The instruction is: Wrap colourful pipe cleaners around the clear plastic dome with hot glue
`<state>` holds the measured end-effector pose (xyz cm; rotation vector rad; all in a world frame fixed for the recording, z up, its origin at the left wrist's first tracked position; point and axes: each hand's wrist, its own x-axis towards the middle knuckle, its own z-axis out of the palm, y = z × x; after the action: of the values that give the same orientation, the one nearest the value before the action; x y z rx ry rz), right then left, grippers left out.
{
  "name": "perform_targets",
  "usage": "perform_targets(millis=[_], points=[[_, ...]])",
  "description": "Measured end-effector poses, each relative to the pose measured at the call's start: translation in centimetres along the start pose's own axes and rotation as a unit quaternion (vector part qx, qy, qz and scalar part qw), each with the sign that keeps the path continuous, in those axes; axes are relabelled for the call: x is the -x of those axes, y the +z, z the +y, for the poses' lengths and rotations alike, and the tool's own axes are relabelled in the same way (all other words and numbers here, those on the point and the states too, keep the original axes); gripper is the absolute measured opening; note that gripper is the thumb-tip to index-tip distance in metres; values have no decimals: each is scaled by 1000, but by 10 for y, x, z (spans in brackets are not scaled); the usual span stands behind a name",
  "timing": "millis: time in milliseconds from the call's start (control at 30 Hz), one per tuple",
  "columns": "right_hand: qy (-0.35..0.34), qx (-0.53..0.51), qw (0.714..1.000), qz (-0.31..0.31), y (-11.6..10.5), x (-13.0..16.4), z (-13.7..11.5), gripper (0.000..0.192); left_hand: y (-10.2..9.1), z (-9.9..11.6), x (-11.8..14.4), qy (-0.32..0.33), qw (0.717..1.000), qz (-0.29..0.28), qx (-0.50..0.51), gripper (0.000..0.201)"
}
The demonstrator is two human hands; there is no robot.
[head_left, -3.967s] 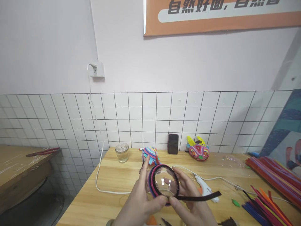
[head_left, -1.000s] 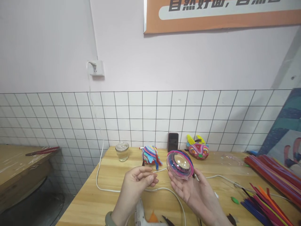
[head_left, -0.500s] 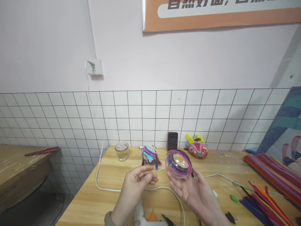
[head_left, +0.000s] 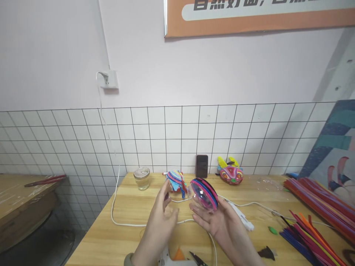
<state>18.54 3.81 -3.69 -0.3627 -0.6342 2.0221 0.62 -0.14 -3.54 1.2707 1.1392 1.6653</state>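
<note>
My right hand (head_left: 219,221) holds a clear plastic ball (head_left: 203,194) from below and from its right side. Pink, blue and black fuzzy strips wrap part of the ball; its left part is bare and see-through. My left hand (head_left: 163,210) is held to the left of the ball, thumb and fingers apart, with nothing in it. Beyond the left hand sits a striped, multicoloured fuzzy figure (head_left: 176,181). A white glue gun (head_left: 166,256) lies partly hidden below the left forearm, beside an orange piece (head_left: 179,254) and dark-bladed scissors (head_left: 197,258).
A lidded glass jar (head_left: 142,178), a phone (head_left: 201,166) and a colourful animal-face ornament (head_left: 231,171) stand along the wall. Bundles of pipe cleaners (head_left: 313,236) lie at right. A white cable (head_left: 113,207) loops across the wooden table (head_left: 102,245). A white strip-like object (head_left: 241,216) lies behind my right hand.
The ball has turned in my right hand, so its striped band now faces up and right. My left hand has opened from curled fingers and shifted slightly left.
</note>
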Motion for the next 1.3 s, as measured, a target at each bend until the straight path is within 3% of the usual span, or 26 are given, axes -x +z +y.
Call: perform_targets(millis=[133, 300, 367, 567, 867, 1200, 1300], points=[[-108, 80, 989, 55, 0, 1, 14, 35, 5, -3, 2, -15, 993, -67, 92, 101], [-204, 174, 957, 111, 2, 1, 31, 53, 27, -17, 3, -70, 985, -12, 158, 136], [-236, 214, 942, 103, 2, 1, 38, 54, 36, -21, 6, -77, 980, 11, 183, 130], [-291, 289, 905, 114, 3, 2, 56, 58, 43, -9, 14, -57, 968, 7, 244, 96], [-280, 299, 909, 77, 11, 10, 52, 56, 39, 10, 14, -61, 972, 50, 222, 95], [-264, 343, 899, 70, 18, 18, 42, 53, 35, 2, 11, -39, 978, 70, 191, 75], [-273, 363, 888, 75, 15, 19, 40, 55, 34, 0, 6, -28, 981, 95, 166, 78]])
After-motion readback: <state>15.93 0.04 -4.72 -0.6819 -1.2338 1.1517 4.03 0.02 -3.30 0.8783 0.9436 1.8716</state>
